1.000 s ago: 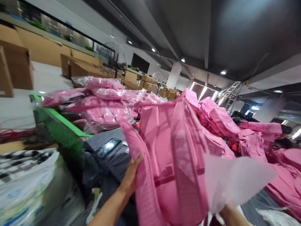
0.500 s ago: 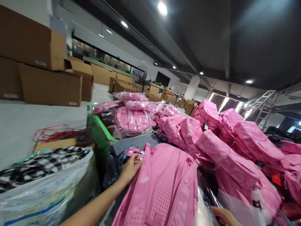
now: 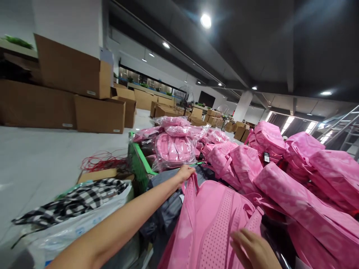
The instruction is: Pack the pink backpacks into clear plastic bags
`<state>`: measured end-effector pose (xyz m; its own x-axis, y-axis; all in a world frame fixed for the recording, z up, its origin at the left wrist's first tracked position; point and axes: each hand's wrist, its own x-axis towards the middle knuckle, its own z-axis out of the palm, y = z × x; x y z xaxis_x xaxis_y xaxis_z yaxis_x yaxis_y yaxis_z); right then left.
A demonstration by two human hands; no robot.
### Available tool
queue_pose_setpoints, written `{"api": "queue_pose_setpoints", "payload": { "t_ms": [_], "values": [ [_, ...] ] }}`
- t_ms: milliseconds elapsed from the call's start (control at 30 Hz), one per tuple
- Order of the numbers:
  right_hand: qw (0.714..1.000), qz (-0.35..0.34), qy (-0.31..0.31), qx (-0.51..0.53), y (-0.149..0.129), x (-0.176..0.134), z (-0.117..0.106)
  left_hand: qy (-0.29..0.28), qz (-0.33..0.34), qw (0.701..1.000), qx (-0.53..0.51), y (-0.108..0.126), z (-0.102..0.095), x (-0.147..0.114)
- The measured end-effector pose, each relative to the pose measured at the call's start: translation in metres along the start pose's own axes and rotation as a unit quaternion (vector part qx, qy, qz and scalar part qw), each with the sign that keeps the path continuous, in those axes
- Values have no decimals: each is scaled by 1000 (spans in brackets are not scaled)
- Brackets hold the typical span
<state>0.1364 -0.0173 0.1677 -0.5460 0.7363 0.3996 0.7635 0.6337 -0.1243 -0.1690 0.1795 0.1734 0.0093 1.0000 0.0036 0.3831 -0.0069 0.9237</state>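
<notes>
A pink backpack (image 3: 213,220) lies in front of me, its padded, dotted back panel and shoulder straps facing up. My left hand (image 3: 186,173) is closed around a strap at its upper left and pulls that strap up from the bag. Over the lower right of the back panel is my right hand (image 3: 251,246), fingers stretched out and slightly blurred; whether it touches the fabric I cannot tell. Grey cloth (image 3: 165,198) shows under and behind the backpack. More pink backpacks (image 3: 303,201) are heaped on the right.
Plastic-wrapped pink bags (image 3: 175,147) are piled in a green-edged bin (image 3: 140,158) ahead. A white bag with a checked cloth (image 3: 92,200) stands at left, near red cord (image 3: 103,161) on the floor. Cardboard boxes (image 3: 99,114) line the back left. A ladder (image 3: 347,127) stands far right.
My left hand has gone from touching the backpack's upper left edge to gripping and lifting its strap. My right hand has moved in from the lower right over the bag. The view has turned left.
</notes>
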Motion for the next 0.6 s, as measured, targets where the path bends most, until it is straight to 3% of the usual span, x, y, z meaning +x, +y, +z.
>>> {"api": "queue_pose_setpoints", "payload": {
  "t_ms": [133, 200, 300, 367, 467, 600],
  "values": [
    [999, 42, 11, 18, -12, 129, 24, -48, 96, 994, -32, 16, -4, -41],
    [998, 27, -36, 40, -8, 185, 42, -43, 142, 989, -21, 17, -6, -57],
    [994, -3, -98, 45, 0, 226, 66, -17, 190, 981, 25, 11, -15, -63],
    [995, 18, -95, 37, 3, 225, 79, 9, 207, 977, 60, 5, -24, -57],
    [994, 72, -75, 36, 1, 194, 96, 37, 227, 968, 97, 2, -27, -41],
    [986, 154, -66, 23, -16, 125, 112, 40, 245, 961, 119, 9, -6, -12]
  ]
}}
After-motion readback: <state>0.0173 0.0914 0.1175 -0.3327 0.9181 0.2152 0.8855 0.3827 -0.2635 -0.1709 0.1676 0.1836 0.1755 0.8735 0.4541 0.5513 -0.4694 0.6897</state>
